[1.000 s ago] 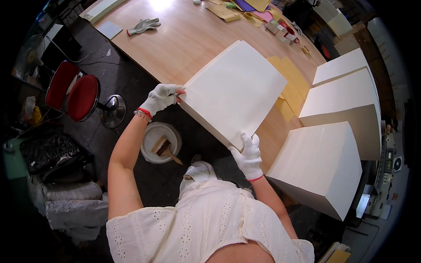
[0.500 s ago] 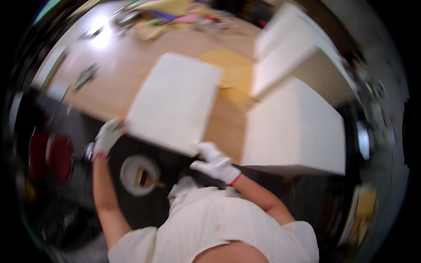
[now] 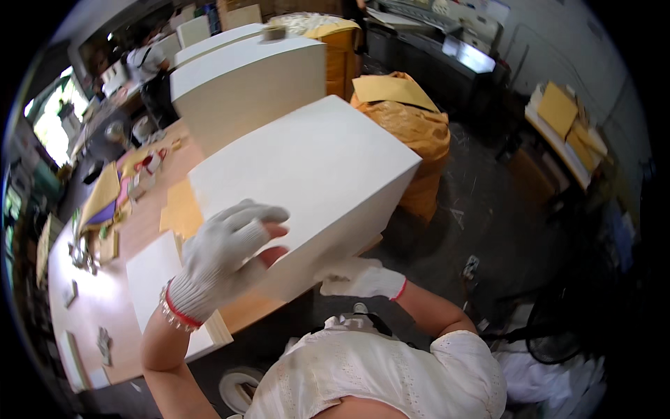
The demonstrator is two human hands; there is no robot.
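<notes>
White box (image 3: 307,181), a big blank cream-coloured block, sits at the near edge of the wooden worktable (image 3: 125,293), with one bottom corner seeming to jut past the edge; from the head camera I see my left hand (image 3: 227,258), in a white knit glove, pressed on its near upper edge with fingers half curled and gripping nothing, while my right hand (image 3: 359,279) lies flat with fingers extended under the lower front corner. I judge the hold loose: the smooth faces could slide off the gloves, and the box might tip off the table towards the orange sack (image 3: 412,140) or knock the second white box (image 3: 244,91) just behind it.
</notes>
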